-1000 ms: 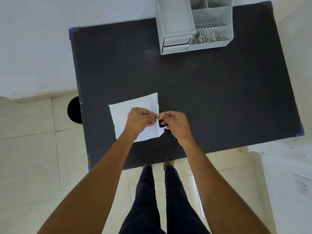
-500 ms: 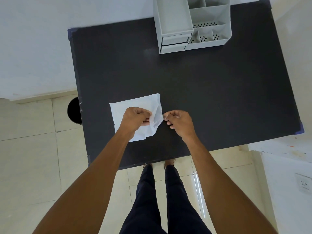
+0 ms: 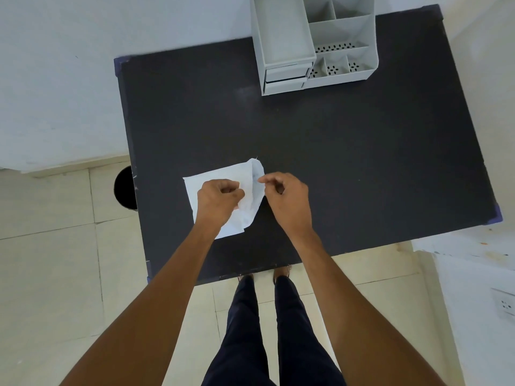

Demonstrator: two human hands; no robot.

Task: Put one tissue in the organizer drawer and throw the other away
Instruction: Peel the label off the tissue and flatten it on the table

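White tissue (image 3: 204,188) lies on the black table (image 3: 362,162), near its front left. Its right part (image 3: 255,196) is raised and curled over, crumpled, and looks like a separate layer coming off the flat sheet. My left hand (image 3: 220,200) is closed in a fist on the tissue's middle, gripping it. My right hand (image 3: 288,197) pinches the raised right edge between thumb and forefinger. The grey organizer (image 3: 281,32) stands at the table's far edge, with two small drawers (image 3: 285,76) at its front left, both pushed in.
A round black bin (image 3: 125,188) stands on the tiled floor, half hidden under the table's left edge. The organizer's right side has several open compartments (image 3: 342,51). A white wall runs behind and to the left. My legs stand at the table's front edge.
The tissue's right edge has come up off the table and curled over leftward. Both hands have shifted slightly away from me, the right one rising with the edge.
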